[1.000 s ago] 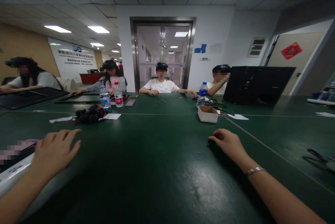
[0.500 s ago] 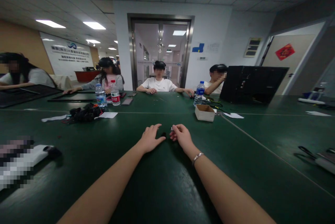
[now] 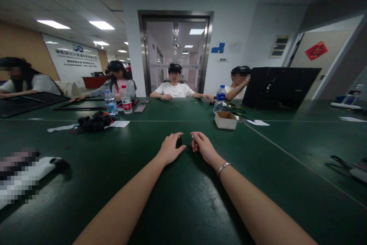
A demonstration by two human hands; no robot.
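Near the middle of the green table (image 3: 160, 206), my left hand (image 3: 169, 149) curls its thumb and fingers round a small black object (image 3: 179, 142); its kind is too dark to make out. Just to the right, my right hand (image 3: 203, 145) is closed in a pinch on a small shiny metallic piece (image 3: 193, 137), mostly covered by the fingers. A narrow gap separates the two hands. A silver bracelet (image 3: 223, 168) circles my right wrist.
An open cardboard box (image 3: 225, 122) stands beyond my right hand, by a water bottle (image 3: 219, 99). At the left are two bottles, a black cable bundle (image 3: 94, 122) and paper (image 3: 119, 124). A large black panel (image 3: 281, 87) stands back right. Several people sit across the table.
My left hand has moved slightly right and closed round the black object. My right hand has shifted a little right and up, still pinching the metallic piece. The view has tilted slightly.
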